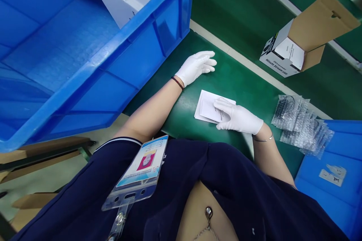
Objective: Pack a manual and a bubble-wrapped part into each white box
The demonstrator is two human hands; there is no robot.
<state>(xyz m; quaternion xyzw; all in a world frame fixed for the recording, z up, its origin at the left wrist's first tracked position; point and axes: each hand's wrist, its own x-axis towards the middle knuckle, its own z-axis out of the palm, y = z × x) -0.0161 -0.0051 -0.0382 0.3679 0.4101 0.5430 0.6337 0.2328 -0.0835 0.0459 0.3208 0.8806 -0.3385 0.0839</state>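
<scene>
White leaflets (208,106) mid-frame on bench (246,83), edges uneven. Right hand (237,118) over them, grip unclear; left hand (195,68) apart, empty, fingers loosely extended. Probably stacking step; next calls for squaring edges.

Table (249,83): green, pale strip (223,45) along 1 edge
On table: white papers (207,105), overlapping bubble-wrap bags (302,124)
Far green surface (226,7): 1 open box (275,58)
</scene>
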